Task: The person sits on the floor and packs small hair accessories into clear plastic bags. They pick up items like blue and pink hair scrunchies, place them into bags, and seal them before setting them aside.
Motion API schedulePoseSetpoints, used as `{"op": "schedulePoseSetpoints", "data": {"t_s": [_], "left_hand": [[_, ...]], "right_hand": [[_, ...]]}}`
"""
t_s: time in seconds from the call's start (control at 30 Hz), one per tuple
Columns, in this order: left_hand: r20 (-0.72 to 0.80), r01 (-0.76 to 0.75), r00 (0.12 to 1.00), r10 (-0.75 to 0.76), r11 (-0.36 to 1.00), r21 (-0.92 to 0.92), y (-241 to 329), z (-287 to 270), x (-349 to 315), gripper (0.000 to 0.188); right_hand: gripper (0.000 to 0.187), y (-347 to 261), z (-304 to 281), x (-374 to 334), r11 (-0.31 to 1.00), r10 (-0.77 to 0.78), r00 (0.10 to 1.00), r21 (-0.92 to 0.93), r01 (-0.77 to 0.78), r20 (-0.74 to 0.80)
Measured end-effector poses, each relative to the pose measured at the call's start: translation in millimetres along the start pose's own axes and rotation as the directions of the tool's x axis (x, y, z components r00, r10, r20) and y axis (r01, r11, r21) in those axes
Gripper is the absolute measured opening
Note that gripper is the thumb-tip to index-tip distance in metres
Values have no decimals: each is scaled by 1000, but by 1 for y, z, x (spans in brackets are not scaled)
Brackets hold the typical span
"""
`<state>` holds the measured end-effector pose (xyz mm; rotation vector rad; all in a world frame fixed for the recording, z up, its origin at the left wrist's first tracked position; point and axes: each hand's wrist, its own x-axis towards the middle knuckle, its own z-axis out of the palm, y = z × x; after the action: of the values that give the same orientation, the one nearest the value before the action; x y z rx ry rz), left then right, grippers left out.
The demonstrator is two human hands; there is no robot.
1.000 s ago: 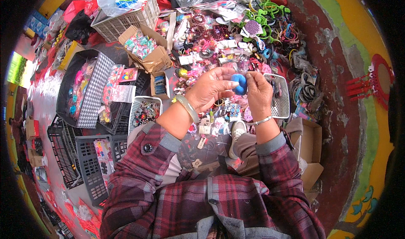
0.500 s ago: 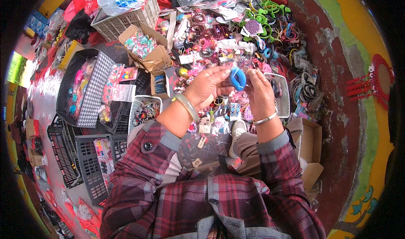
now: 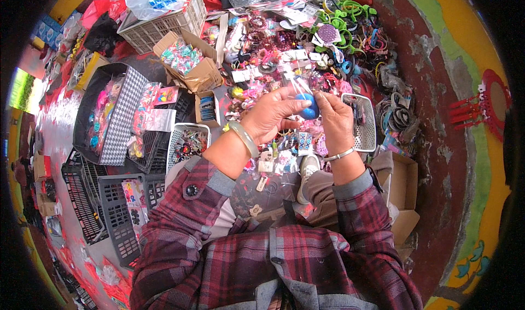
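Between my hands is a blue hair tie [image 3: 307,108], smooth and rounded, in a small clear plastic bag [image 3: 299,85] that stands up above it. My left hand [image 3: 269,113] pinches it from the left, thumb laid over the blue loop. From the right, the thumb and forefinger of my right hand [image 3: 336,117] grip the bag's edge beside it. Right below the hands lies a spread of small hair accessories [image 3: 281,146], many of them pink. A patterned blue and white card [image 3: 304,141] rests among them.
To the left stand a white basket [image 3: 174,155] of small clips, a cardboard box [image 3: 205,79] of wrapped pieces and a black houndstooth bin [image 3: 123,126]. Another white basket [image 3: 373,125] is by my right wrist. Green headbands [image 3: 350,22] pile up at the back right. My shoe [image 3: 308,170] is below.
The blue hair tie has turned, so its ring opening no longer shows. My left thumb has come over it, and the clear bag now stands up above it.
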<state>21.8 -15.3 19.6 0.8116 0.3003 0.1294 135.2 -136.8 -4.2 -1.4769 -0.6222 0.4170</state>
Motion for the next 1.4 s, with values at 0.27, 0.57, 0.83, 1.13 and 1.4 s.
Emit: {"op": "schedulePoseSetpoints", "data": {"t_s": [0.27,0.57,0.83,1.13,1.4], "left_hand": [[-4,28,1000,-28,999,40,-4,-5,3,20],[-68,-29,997,32,998,48,-5,-10,2,25],[-58,-32,998,38,994,100,-5,-10,4,27],[-69,-51,995,68,974,219,-3,-10,4,25],[-68,-51,995,70,968,246,-3,-8,3,26]], "right_hand": [[12,-7,6,-4,980,21,999,200,-14,-31],[16,-25,8,-5,980,139,984,124,-153,115],[24,-21,2,-5,967,203,955,110,-230,215],[27,-22,0,-6,973,202,952,63,-222,230],[25,-26,1,-4,972,233,932,-98,-214,277]]}}
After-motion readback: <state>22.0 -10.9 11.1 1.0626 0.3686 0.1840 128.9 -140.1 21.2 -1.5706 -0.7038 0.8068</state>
